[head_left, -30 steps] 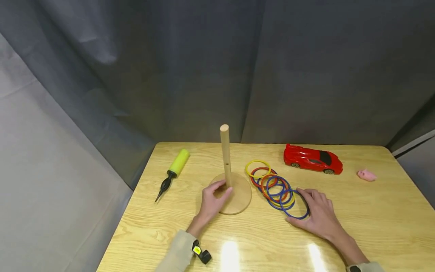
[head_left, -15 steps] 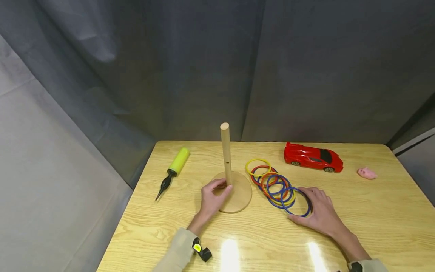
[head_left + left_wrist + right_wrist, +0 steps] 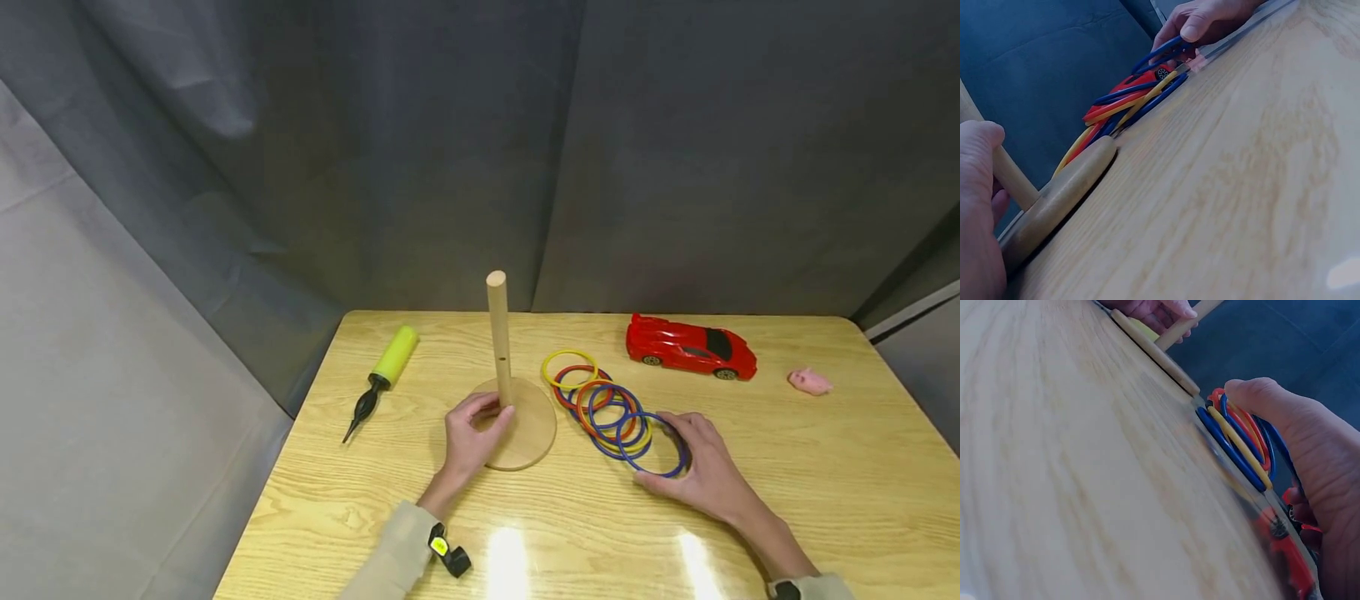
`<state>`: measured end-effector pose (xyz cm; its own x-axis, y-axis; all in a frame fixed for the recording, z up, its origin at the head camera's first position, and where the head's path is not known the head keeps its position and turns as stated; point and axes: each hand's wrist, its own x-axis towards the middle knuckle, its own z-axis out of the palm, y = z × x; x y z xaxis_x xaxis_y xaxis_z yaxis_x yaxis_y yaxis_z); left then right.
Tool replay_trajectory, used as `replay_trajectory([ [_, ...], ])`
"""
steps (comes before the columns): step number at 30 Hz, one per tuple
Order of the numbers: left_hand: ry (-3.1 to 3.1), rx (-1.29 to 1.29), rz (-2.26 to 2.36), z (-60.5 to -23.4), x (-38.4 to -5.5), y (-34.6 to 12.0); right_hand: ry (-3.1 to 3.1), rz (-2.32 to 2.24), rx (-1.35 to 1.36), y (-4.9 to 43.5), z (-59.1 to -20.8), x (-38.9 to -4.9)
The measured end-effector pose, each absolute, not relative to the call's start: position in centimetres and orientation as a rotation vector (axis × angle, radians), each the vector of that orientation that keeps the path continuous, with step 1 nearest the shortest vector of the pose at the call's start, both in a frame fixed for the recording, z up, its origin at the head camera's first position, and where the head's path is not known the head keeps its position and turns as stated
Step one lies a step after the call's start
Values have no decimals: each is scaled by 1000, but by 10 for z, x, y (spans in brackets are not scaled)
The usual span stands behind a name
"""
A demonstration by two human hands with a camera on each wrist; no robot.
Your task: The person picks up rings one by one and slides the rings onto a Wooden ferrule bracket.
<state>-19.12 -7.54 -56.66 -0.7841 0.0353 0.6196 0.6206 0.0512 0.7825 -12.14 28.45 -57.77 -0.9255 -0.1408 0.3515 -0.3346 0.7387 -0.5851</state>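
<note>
A wooden post [image 3: 498, 333] stands upright on a round wooden base [image 3: 536, 433] in the middle of the table. My left hand [image 3: 465, 442] pinches the post low down, thumb in front, just over the base. To the right, my right hand [image 3: 708, 475] grips a blue ring [image 3: 685, 454] by its right side, between thumb and fingers. That ring overlaps the near end of a loose pile of red, yellow and blue rings [image 3: 632, 417]. In the left wrist view the held ring is tilted and raised above the pile.
A red toy car [image 3: 686, 348] sits behind the rings, with a small pink toy pig [image 3: 810, 382] to its right. At the left lies a hand pump [image 3: 393, 357] with a yellow-green barrel and black nozzle. A dark curtain [image 3: 450, 167] hangs behind the table.
My right hand has shifted very slightly to the right with the blue ring since a second ago. The left hand keeps its hold on the post.
</note>
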Motion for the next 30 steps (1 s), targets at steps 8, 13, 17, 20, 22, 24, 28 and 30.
replay_trajectory([
  [8, -1866, -662, -1792, -563, -189, -76, -2631, 951, 422, 280, -556, -125],
  [13, -1857, -670, -1784, -565, -190, -76, -2607, 925, 497, 275, -527, -132],
  [17, -1848, -696, -1747, -563, -190, -75, -2573, 945, 544, 271, -501, -141],
  [20, -1840, -699, -1746, -561, -190, -74, -2545, 955, 581, 265, -481, -147],
  [22, -1837, -695, -1752, -560, -191, -74, -2525, 962, 613, 260, -468, -152],
  [24, -1836, -690, -1750, -560, -191, -75, -2510, 967, 648, 254, -454, -157],
  [28, -1828, -689, -1776, -560, -191, -76, -2491, 977, 714, 241, -426, -166],
  [30, -1823, -697, -1790, -559, -191, -77, -2487, 980, 743, 234, -412, -170],
])
